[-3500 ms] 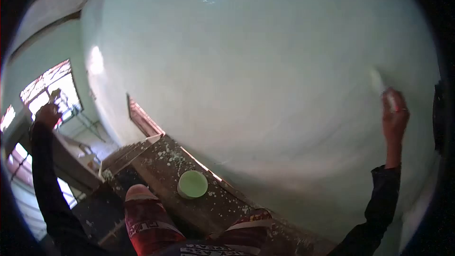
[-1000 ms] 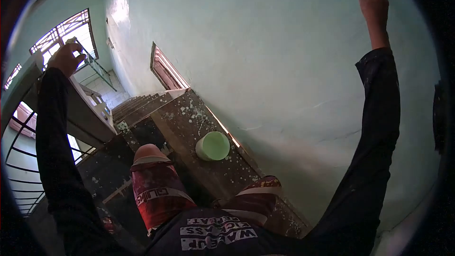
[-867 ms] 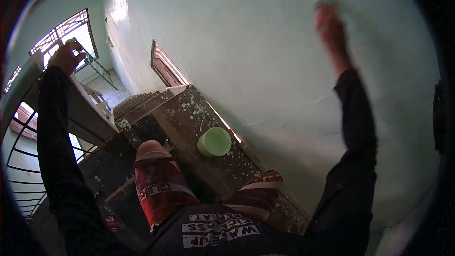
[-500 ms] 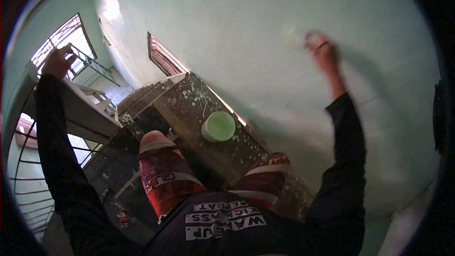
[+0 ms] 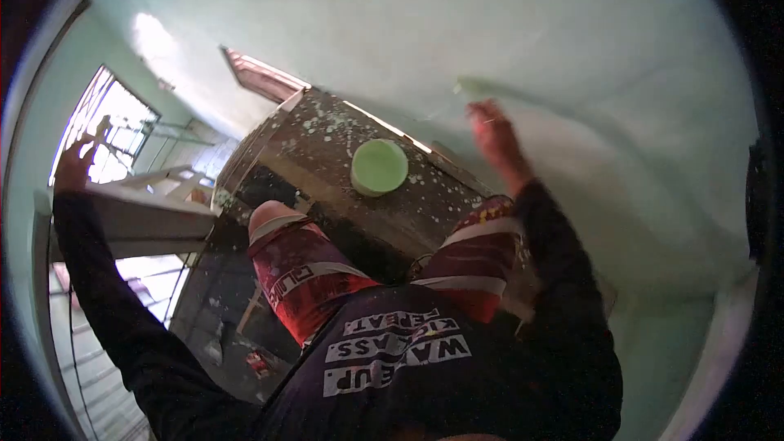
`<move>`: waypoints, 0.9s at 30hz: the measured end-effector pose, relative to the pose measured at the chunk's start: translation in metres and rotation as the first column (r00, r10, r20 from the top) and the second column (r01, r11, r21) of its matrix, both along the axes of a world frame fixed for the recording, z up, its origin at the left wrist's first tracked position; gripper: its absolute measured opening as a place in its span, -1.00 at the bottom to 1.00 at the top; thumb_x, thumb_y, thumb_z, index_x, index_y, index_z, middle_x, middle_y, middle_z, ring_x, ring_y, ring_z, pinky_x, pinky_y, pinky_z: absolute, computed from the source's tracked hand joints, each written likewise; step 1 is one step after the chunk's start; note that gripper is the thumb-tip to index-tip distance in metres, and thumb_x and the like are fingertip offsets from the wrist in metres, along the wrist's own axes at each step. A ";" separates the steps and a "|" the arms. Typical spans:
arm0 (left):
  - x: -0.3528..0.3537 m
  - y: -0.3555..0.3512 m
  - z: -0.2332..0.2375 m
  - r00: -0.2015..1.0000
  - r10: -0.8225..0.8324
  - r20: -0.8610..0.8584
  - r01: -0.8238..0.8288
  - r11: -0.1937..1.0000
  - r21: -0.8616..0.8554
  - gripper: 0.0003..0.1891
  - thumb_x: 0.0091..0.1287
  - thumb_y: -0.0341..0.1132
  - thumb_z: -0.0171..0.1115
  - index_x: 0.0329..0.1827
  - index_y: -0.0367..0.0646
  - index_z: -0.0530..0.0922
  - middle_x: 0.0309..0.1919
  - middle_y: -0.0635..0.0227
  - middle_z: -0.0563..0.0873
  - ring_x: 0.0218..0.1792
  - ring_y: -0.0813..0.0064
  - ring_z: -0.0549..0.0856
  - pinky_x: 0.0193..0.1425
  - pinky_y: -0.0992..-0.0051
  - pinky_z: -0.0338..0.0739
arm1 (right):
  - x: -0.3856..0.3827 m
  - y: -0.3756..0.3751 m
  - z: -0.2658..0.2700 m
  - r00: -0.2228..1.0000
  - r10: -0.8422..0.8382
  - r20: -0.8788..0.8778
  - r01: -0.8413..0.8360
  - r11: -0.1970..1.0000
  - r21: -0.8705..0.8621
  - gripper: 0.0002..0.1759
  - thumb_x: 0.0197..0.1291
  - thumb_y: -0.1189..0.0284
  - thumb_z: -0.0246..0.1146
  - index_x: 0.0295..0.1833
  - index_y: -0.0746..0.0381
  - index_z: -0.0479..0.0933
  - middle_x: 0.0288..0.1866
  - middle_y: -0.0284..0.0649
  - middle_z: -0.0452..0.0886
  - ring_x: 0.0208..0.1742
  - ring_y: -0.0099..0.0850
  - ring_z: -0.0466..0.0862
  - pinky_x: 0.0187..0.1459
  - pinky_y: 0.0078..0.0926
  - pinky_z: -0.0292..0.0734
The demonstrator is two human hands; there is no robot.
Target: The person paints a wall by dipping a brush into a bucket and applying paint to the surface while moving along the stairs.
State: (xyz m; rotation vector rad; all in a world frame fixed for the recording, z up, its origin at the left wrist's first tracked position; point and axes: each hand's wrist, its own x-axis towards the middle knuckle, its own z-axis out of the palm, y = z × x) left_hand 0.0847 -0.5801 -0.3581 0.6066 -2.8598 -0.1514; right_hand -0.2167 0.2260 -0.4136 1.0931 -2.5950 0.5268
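My right hand (image 5: 496,143) is closed, slightly blurred, in front of the pale green wall (image 5: 621,41). From its fingers sticks out what looks like a paintbrush (image 5: 472,86), its pale green end at the wall; the handle is hidden in my grip. My left hand (image 5: 75,162) is raised at the far left against the bright window, fingers bent and apart, with nothing visible in it. Between and beyond my knees stands a bucket (image 5: 380,167) of pale green paint, on a dark, paint-spattered wooden surface (image 5: 327,126).
A barred window (image 5: 110,126) lies at the far left, with a metal frame near it. Below my left arm are a ledge (image 5: 155,224) and dark bars. A wooden-framed opening (image 5: 261,75) sits low in the wall. A small red item (image 5: 260,363) lies beneath me.
My right hand has come down and left along the wall with the paintbrush. My left hand sits lower in view. The camera has turned, so the bucket appears higher.
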 end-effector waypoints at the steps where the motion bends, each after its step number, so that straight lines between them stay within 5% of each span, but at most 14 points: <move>1: -0.005 0.017 0.013 0.980 0.178 0.087 -0.189 0.972 0.141 -0.60 0.28 -0.11 0.13 0.09 -0.12 0.54 -0.36 0.22 0.66 -0.44 0.35 0.66 -0.36 0.42 0.53 | 0.018 -0.003 -0.018 0.992 -0.067 0.110 0.075 0.995 -0.070 -0.76 0.16 0.54 0.06 -0.07 0.27 0.52 -0.15 -0.06 0.56 -0.13 -0.07 0.56 -0.06 -0.19 0.49; 2: 0.003 -0.027 -0.015 0.998 0.037 -0.055 -0.034 0.997 0.066 -0.58 0.28 -0.11 0.13 0.11 -0.15 0.52 -0.32 0.18 0.68 -0.40 0.37 0.68 -0.36 0.40 0.53 | 0.031 0.004 -0.043 0.983 -0.112 0.148 0.127 0.987 -0.098 -0.76 0.14 0.54 0.10 -0.06 0.26 0.53 -0.16 -0.05 0.56 -0.13 -0.06 0.57 -0.08 -0.24 0.50; 5: -0.005 -0.001 0.004 0.967 0.243 0.071 -0.253 0.926 0.281 -0.64 0.32 -0.08 0.10 -0.03 -0.18 0.56 -0.40 0.18 0.70 -0.34 0.38 0.71 -0.34 0.37 0.56 | 0.073 0.013 -0.097 0.938 -0.300 0.173 0.322 0.939 -0.120 -0.79 0.16 0.49 0.16 -0.08 0.24 0.55 -0.17 -0.05 0.57 -0.16 -0.06 0.59 -0.14 -0.26 0.52; 7: -0.005 -0.021 0.000 0.974 0.191 0.117 -0.211 0.960 0.183 -0.63 0.29 -0.13 0.17 0.06 -0.14 0.52 -0.34 0.23 0.67 -0.36 0.45 0.69 -0.49 0.46 0.52 | 0.101 0.014 -0.117 0.930 -0.279 0.238 0.333 0.914 -0.232 -0.81 0.17 0.47 0.18 -0.09 0.24 0.55 -0.17 -0.07 0.57 -0.17 -0.07 0.60 -0.15 -0.25 0.53; 8: -0.001 -0.029 -0.007 0.986 0.165 -0.013 -0.145 0.897 0.419 -0.62 0.28 -0.16 0.18 0.09 -0.16 0.51 -0.38 0.27 0.63 -0.44 0.50 0.65 -0.58 0.51 0.46 | 0.114 0.013 -0.123 0.932 -0.220 0.289 0.313 0.891 -0.329 -0.82 0.18 0.46 0.21 -0.09 0.23 0.55 -0.18 -0.08 0.58 -0.18 -0.08 0.61 -0.17 -0.24 0.53; 10: 0.003 -0.063 -0.015 0.995 0.103 0.009 -0.093 0.846 0.525 -0.63 0.27 -0.23 0.19 0.10 -0.17 0.50 -0.50 0.37 0.59 -0.54 0.56 0.55 -0.62 0.53 0.38 | 0.136 0.003 -0.121 0.920 -0.219 0.327 0.343 0.851 -0.397 -0.81 0.17 0.44 0.23 -0.10 0.23 0.55 -0.19 -0.09 0.59 -0.20 -0.09 0.61 -0.19 -0.23 0.53; 11: 0.003 -0.079 -0.019 0.995 0.094 0.047 -0.098 0.676 0.730 -0.64 0.26 -0.23 0.19 0.07 -0.19 0.52 -0.54 0.38 0.57 -0.56 0.60 0.51 -0.59 0.55 0.36 | 0.142 0.000 -0.120 0.916 -0.186 0.354 0.343 0.821 -0.457 -0.81 0.16 0.43 0.26 -0.10 0.22 0.55 -0.19 -0.10 0.59 -0.21 -0.11 0.62 -0.21 -0.23 0.53; 12: -0.007 -0.006 0.009 0.976 0.216 0.020 -0.205 0.886 0.415 -0.65 0.25 -0.20 0.19 0.02 -0.21 0.54 -0.54 0.41 0.56 -0.59 0.63 0.46 -0.56 0.55 0.36 | 0.146 -0.002 -0.123 0.910 -0.203 0.361 0.363 0.810 -0.460 -0.81 0.16 0.43 0.26 -0.10 0.22 0.55 -0.19 -0.10 0.59 -0.21 -0.11 0.62 -0.21 -0.23 0.53; 18: -0.004 0.014 0.023 0.978 0.206 0.030 -0.199 0.882 0.427 -0.66 0.26 -0.17 0.19 -0.01 -0.20 0.55 -0.52 0.43 0.57 -0.53 0.61 0.49 -0.46 0.55 0.42 | 0.144 -0.009 -0.125 0.862 -0.126 0.492 0.397 0.770 -0.499 -0.79 0.14 0.41 0.28 -0.11 0.22 0.56 -0.23 -0.09 0.59 -0.23 -0.16 0.63 -0.23 -0.29 0.51; 20: -0.007 0.021 0.028 0.969 0.232 0.084 -0.242 0.835 0.494 -0.66 0.26 -0.14 0.19 -0.01 -0.16 0.56 -0.52 0.40 0.58 -0.52 0.56 0.52 -0.44 0.55 0.45 | 0.141 -0.007 -0.121 0.926 -0.128 0.354 0.310 0.794 -0.523 -0.79 0.14 0.37 0.26 -0.16 0.24 0.58 -0.27 -0.09 0.59 -0.25 -0.19 0.63 -0.24 -0.33 0.50; 24: -0.003 0.017 0.029 0.972 0.227 0.065 -0.226 0.813 0.536 -0.60 0.24 -0.06 0.20 0.01 -0.12 0.55 -0.48 0.33 0.61 -0.43 0.48 0.58 -0.40 0.47 0.49 | 0.139 -0.005 -0.129 0.906 -0.233 0.353 0.371 0.840 -0.397 -0.76 0.13 0.33 0.25 -0.19 0.27 0.59 -0.30 -0.09 0.59 -0.26 -0.20 0.63 -0.24 -0.34 0.49; 27: -0.005 0.012 0.026 0.979 0.202 0.031 -0.197 0.895 0.400 -0.56 0.23 -0.03 0.20 0.06 -0.11 0.53 -0.41 0.29 0.62 -0.39 0.46 0.58 -0.38 0.44 0.49 | 0.135 -0.004 -0.137 0.849 -0.189 0.493 0.419 0.810 -0.410 -0.78 0.23 0.29 0.16 -0.13 0.19 0.57 -0.23 -0.08 0.59 -0.13 -0.15 0.62 -0.06 -0.26 0.53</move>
